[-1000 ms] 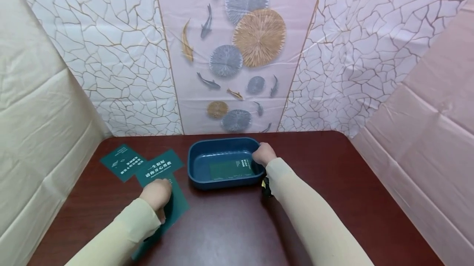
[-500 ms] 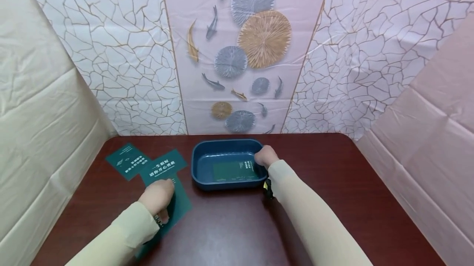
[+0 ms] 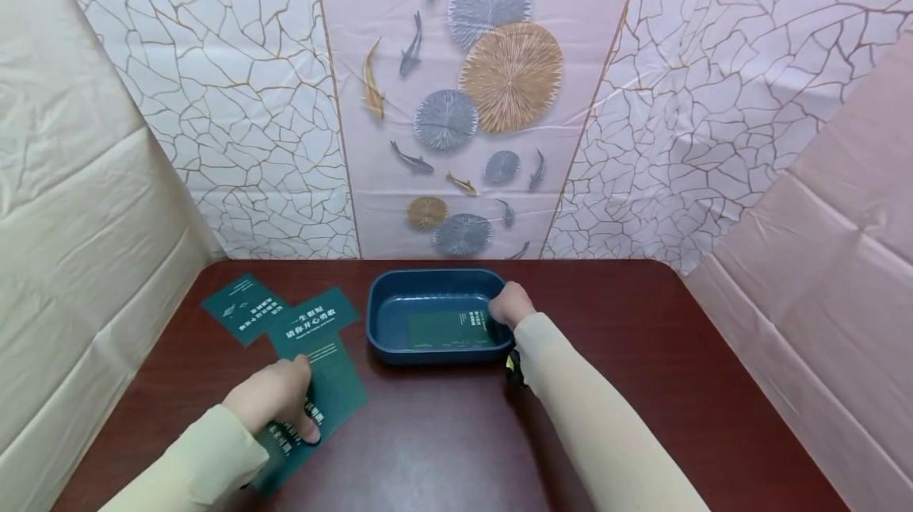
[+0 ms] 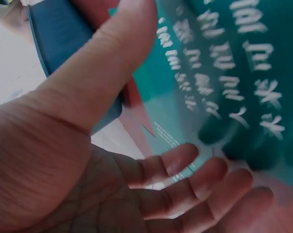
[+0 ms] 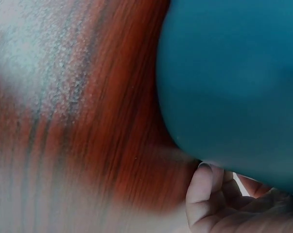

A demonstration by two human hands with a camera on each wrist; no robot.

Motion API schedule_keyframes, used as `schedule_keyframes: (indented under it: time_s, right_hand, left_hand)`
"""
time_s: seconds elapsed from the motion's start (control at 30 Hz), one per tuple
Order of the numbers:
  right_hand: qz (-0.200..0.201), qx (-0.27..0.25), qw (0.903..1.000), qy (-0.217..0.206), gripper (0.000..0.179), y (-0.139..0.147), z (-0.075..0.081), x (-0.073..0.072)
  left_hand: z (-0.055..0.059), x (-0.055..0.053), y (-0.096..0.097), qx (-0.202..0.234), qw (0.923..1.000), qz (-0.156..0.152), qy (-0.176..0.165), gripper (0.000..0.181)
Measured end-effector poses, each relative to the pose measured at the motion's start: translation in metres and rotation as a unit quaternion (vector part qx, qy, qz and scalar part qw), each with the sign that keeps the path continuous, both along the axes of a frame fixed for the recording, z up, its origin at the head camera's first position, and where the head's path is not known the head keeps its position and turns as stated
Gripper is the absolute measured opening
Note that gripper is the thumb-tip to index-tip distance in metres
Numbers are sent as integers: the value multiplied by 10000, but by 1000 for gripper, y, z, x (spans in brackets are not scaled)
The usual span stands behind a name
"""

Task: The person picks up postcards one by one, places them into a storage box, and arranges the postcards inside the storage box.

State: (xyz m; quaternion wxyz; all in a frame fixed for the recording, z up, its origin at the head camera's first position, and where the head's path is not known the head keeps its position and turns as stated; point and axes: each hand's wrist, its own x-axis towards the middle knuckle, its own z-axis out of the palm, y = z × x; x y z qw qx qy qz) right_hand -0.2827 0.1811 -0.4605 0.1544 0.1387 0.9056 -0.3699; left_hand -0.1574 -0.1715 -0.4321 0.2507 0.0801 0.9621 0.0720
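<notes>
My left hand [image 3: 273, 395] is over the near green card [image 3: 337, 381], which lies on the table with white lettering. In the left wrist view its thumb is held apart from the loosely bent fingers [image 4: 180, 189], and the card [image 4: 219, 63] fills the space beyond them. Whether the fingertips touch it is hard to tell. At the right end of a blue rectangular tray [image 3: 442, 357], my right hand [image 3: 510, 304] grips the rim. The right wrist view shows fingers [image 5: 200, 191] against the tray's outer wall [image 5: 224, 97]. Another green card [image 3: 442, 328] lies inside the tray.
Two more green cards lie at the table's left: one [image 3: 310, 322] overlaps the near card, the other [image 3: 245, 308] is at the far left corner. A dark wristband [image 3: 513, 369] shows below the right sleeve. Patterned cloth [image 3: 442, 179] hangs behind the dark red table [image 3: 456, 433].
My left hand has shifted left and its thumb has parted from the fingers, uncovering more of the near card's lettering. The right hand stays at the tray's rim.
</notes>
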Motion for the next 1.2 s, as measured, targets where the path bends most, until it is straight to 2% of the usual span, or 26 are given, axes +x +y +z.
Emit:
schedule_keyframes:
  time_s: [0.17, 0.4, 0.67, 0.9, 1.07, 1.2]
  right_hand:
    - [61, -3, 10000, 9, 59, 1, -3, -4]
    - [53, -21, 10000, 45, 58, 1, -3, -5]
    - [70, 50, 9999, 89, 58, 1, -1, -3]
    - [102, -14, 9999, 98, 58, 2, 0, 1]
    - [16, -29, 9999, 108, 59, 1, 0, 2]
    - [-42, -18, 9999, 90, 59, 1, -1, 1]
  left_hand:
    - [-5, 7, -1, -8, 9997, 237, -3, 123]
    - [-12, 8, -8, 94, 9993, 292, 215, 124]
    - [-11, 10, -9, 160, 9986, 329, 374, 105]
    - [-11, 9, -10, 221, 9992, 94, 325, 101]
    - [-4, 8, -9, 266, 9994, -139, 167, 101]
    - [3, 8, -10, 382, 9991, -185, 80, 83]
